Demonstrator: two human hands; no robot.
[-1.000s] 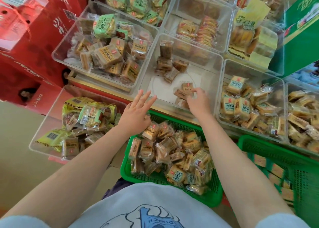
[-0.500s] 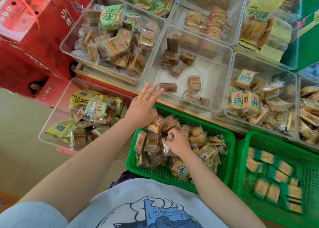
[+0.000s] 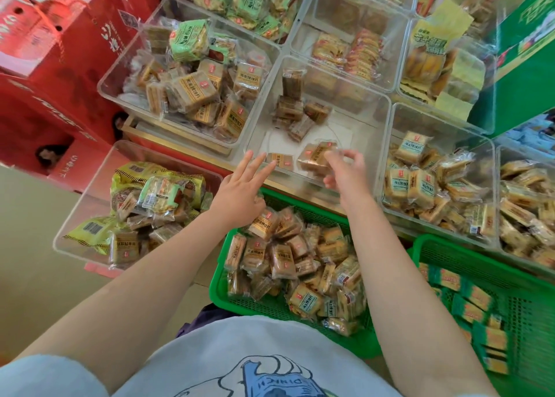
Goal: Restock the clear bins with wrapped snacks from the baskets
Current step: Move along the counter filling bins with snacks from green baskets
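Note:
A green basket full of brown wrapped snacks sits in front of me. Beyond it is a clear bin holding only a few of the same brown snacks. My right hand is over that bin's near edge and pinches a wrapped snack between thumb and fingers; the hand is blurred. My left hand hovers above the basket's far left corner with straight fingers and holds nothing. Its fingertips reach the bin's front rim, close to a single snack on the bin floor.
A second green basket with green-edged packets is at the right. Clear bins of other snacks surround the middle one: far left, right, lower left. Red cartons stand on the left, a green box at top right.
My right hand dropped from the bin into the basket, gripped a snack there, then came back up over the bin's near edge. My left hand stayed hovering, fingers straight.

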